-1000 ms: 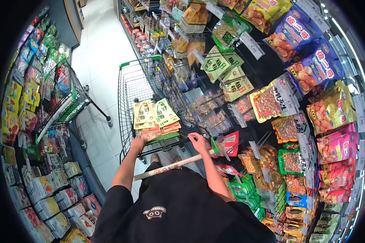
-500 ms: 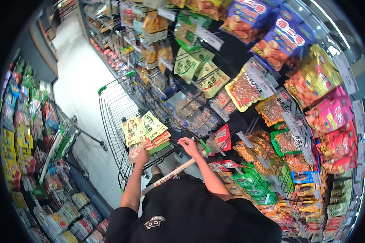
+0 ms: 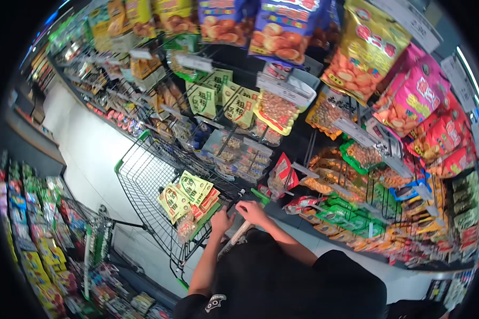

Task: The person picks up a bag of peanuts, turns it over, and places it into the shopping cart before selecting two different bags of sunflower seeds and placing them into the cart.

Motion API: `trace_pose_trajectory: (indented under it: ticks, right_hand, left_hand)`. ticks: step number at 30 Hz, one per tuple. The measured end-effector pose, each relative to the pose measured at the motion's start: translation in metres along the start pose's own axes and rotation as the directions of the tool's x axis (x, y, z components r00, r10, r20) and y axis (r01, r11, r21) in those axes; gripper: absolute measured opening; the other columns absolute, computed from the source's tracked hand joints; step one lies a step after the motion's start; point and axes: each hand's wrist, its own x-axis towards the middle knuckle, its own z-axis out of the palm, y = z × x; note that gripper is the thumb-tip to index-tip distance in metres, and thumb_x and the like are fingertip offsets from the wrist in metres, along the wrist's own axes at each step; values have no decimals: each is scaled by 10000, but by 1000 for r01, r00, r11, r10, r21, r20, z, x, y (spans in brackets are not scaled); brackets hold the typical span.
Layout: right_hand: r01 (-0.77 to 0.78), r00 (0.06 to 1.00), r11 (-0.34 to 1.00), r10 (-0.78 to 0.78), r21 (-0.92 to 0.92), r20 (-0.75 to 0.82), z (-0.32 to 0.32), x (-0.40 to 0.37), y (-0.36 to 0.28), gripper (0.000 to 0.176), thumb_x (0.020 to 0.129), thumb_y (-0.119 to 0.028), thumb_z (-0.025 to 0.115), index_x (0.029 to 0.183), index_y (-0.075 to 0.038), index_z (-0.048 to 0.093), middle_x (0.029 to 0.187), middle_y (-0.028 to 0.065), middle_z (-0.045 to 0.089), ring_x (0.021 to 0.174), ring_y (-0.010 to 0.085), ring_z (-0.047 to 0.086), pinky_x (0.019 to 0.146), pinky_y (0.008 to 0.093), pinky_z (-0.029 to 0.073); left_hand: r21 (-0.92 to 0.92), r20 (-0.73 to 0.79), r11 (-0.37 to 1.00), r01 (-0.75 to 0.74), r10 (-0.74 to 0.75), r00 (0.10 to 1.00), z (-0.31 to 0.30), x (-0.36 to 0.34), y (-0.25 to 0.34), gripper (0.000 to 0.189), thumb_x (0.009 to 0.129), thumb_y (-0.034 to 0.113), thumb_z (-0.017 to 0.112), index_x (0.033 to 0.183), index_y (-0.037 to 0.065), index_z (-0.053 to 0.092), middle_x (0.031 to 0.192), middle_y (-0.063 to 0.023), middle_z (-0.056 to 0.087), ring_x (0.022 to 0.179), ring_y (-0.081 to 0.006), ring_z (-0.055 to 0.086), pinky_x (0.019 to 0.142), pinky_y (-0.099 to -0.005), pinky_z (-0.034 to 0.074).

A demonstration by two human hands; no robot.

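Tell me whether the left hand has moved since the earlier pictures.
Yes. Judged against the red packet on the shelf, the left hand has moved rightward, closer to that packet, and is now near the right hand.

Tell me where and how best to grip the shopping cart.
Take the shopping cart by its pale handle bar, probably best from behind, closing over the top: the bar looks slim and straight, and crosses the end nearest the black shirt.

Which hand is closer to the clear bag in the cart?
Left. The left hand is right of the clear bag, not touching it; the right hand is farther right, by the green handle end.
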Motion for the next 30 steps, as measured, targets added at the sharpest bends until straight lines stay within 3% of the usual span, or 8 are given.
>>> trace_pose_trajectory:
  ticks: [6,10,16,18,21,23,24,30]
  right_hand:
    - [183,982,952,-188,-245,5,-12,-33,15,160,849,-228,671,772,-88,671,620,89,602,675,286,584,832,375,426]
    - [97,992,964,-72,-248,108,-21,-34,13,209,868,-269,655,779,-80,673,623,97,603,732,292,600,831,367,434]
    - [176,981,954,-190,-242,-39,-21,-43,31,243,885,-295,630,787,-78,679,628,110,613,786,301,623,863,377,445]
    - [166,985,959,-172,-230,-8,-22,-49,33,250,891,-295,620,787,-76,681,628,116,613,779,300,626,865,379,447]
    - [176,984,953,-171,-248,43,-22,-51,34,264,889,-281,604,747,-67,664,622,117,613,731,285,625,867,377,436]
    - [178,984,935,-170,-306,54,-23,-54,36,269,884,-277,602,725,-66,653,620,114,612,710,273,623,865,374,430]
    - [189,978,931,-207,-312,-24,-23,-58,37,277,874,-272,604,686,-71,630,615,108,610,707,257,623,859,368,423]
    - [137,983,952,-165,-272,-81,-36,-76,34,279,868,-270,611,658,-86,610,574,91,567,681,256,608,842,362,417]
  left_hand:
    - [0,64,988,153,-153,986,24,15,-23,459,838,450,665,893,-4,706,813,-250,685,818,-411,677,747,-483,532]
    - [-53,219,981,184,-169,961,33,33,-40,550,852,491,635,902,-53,705,856,-311,668,863,-425,678,764,-464,523]
    - [-132,416,917,377,-294,861,56,50,-65,508,861,429,651,954,-69,695,874,-298,684,938,-430,678,842,-446,507]
    - [-180,250,956,232,-184,951,78,48,-85,476,866,405,652,918,-66,693,822,-274,685,876,-416,685,810,-452,504]
    - [-122,245,985,125,-92,965,71,46,-84,460,875,386,644,948,-67,667,819,-272,676,829,-398,676,782,-452,494]
    - [21,411,941,339,-317,855,45,38,-35,471,879,385,639,1009,-69,652,874,-290,675,875,-403,671,805,-446,491]
    - [-45,384,967,249,-214,898,57,40,-55,382,905,358,615,851,-21,618,557,-21,512,474,-130,499,457,-323,393]
    - [-76,161,997,7,6,987,92,36,-74,479,886,389,633,795,-82,622,630,-92,586,616,-153,544,558,-370,438]
